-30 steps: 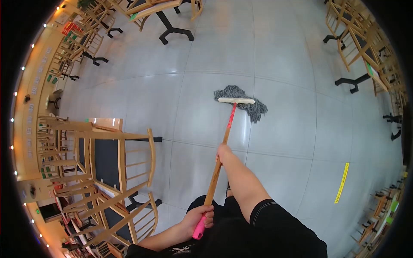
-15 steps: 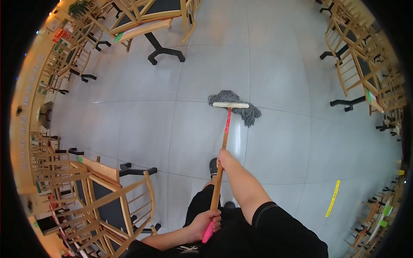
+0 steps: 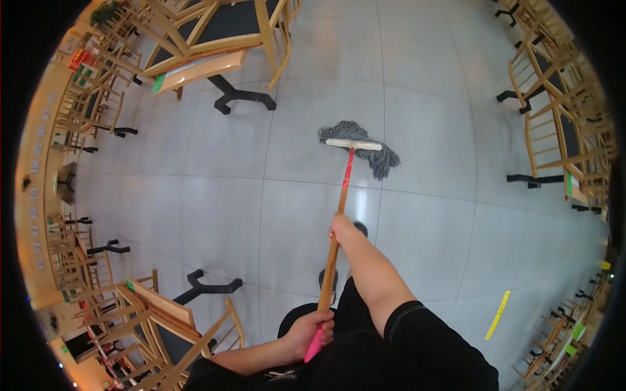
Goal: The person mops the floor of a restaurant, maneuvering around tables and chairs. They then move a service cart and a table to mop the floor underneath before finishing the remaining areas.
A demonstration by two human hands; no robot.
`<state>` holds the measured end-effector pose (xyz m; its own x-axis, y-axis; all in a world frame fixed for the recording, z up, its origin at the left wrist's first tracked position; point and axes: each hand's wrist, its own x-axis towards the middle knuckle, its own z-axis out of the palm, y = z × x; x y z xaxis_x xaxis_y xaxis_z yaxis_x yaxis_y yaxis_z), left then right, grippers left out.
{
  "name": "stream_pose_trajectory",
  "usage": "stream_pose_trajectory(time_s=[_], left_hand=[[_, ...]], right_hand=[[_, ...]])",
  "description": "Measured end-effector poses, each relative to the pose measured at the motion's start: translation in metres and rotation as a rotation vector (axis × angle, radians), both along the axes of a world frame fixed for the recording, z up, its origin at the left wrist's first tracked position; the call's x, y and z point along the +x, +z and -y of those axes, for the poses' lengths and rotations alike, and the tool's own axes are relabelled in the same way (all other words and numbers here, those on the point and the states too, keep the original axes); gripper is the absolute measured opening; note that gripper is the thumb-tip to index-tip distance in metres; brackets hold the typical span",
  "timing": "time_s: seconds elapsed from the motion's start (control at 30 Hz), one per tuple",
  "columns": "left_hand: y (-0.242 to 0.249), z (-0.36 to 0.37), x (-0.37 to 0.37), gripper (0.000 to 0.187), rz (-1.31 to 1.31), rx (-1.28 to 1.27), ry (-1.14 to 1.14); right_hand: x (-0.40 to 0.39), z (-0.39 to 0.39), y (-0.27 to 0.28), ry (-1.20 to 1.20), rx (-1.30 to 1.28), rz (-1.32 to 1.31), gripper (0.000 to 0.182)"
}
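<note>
Floor (image 3: 215,195): pale grey glossy tiles, thin dark joints, covering the whole view.
Mop head (image 3: 357,147): grey strands spread flat on the tiles, at 12 o'clock from the centre, under a pale crossbar.
Tape (image 3: 497,315): a yellow strip stuck to the tiles at 4 o'clock.
Table base (image 3: 242,98): black feet planted on the tiles at 11 o'clock, wooden chairs stacked above.
Second base (image 3: 210,287): black feet at 7 o'clock, beside wooden chairs.
Third base (image 3: 533,179): black bar at 3 o'clock, under chairs.
Shoe (image 3: 358,228): dark, set on the tiles near the centre.
</note>
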<state>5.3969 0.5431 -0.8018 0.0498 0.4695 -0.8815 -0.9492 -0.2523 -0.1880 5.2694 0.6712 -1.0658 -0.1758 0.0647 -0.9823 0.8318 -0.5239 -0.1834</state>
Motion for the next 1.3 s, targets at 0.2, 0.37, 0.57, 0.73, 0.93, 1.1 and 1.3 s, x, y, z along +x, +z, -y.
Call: stream_pose_trajectory(time_s=[0.2,0.37,0.57,0.73,0.93,1.1,1.3], left_hand=[[-0.008,-0.066,-0.107,0.017,-0.005,-0.004,0.01],[0.003,-0.133,-0.21,0.017,0.005,-0.018,0.021],[0.02,-0.169,-0.322,0.016,0.061,0.0,0.118],[0.03,-0.188,-0.403,0.013,0.112,0.064,0.21],[0.008,-0.217,-0.486,0.015,0.03,0.014,0.05],[0.003,-0.262,-0.597,0.013,0.07,0.133,0.092],[0.007,-0.311,-0.733,0.014,0.092,0.208,0.155]], right_hand=[[-0.11,-0.057,-0.017,0.189,0.003,-0.072,0.026],[-0.205,-0.119,0.001,0.095,-0.023,-0.192,0.023],[-0.324,-0.154,0.023,0.02,-0.081,0.035,0.026],[-0.404,-0.172,0.039,-0.062,-0.071,0.075,0.023],[-0.48,-0.207,0.009,-0.084,-0.14,-0.051,0.025],[-0.593,-0.262,0.018,0.046,-0.06,-0.129,0.027],[-0.72,-0.317,0.016,-0.051,-0.085,-0.108,0.027]])
